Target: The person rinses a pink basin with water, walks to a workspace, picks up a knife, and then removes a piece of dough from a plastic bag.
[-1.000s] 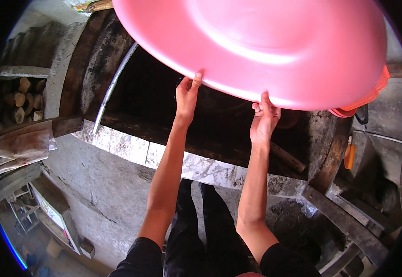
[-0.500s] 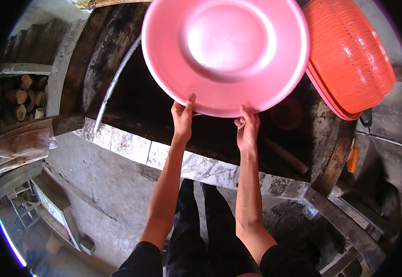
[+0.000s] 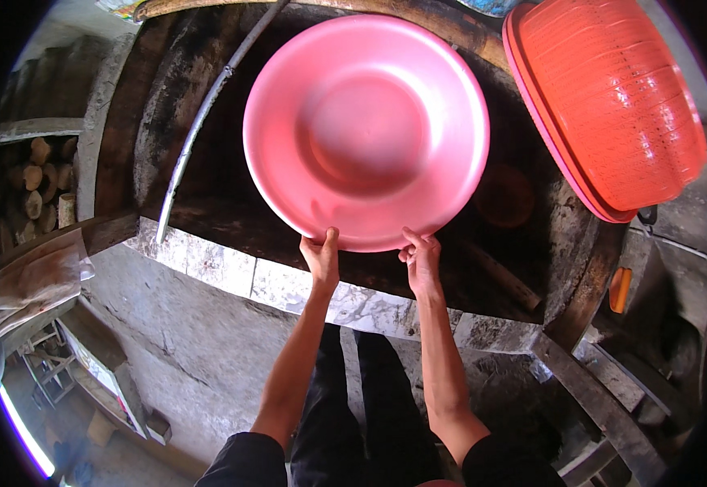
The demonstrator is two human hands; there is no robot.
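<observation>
A wide pink plastic basin [image 3: 451, 162] is held out over a dark, deep recess. My left hand [image 3: 320, 258] grips its near rim, thumb on the inner side. On the same rim, a little to the right, my right hand [image 3: 422, 258] pinches the edge with the thumb over it. The fingers beneath the rim are partly hidden. From this side the basin's inside shows, with nothing in it. Both forearms reach up from the lower edge.
Orange-red plastic baskets [image 3: 621, 105] lean tilted at the upper right. A pale pole [image 3: 187, 146] slants across the recess's left side. Along the front runs a pale stone ledge [image 3: 280, 284]. Stacked logs [image 3: 41, 183] lie far left, near a draped cloth [image 3: 37, 276].
The basin has come lower and a bit left in the picture, with both hands still on its rim. It looks smaller, and more of the pole and back edge shows.
</observation>
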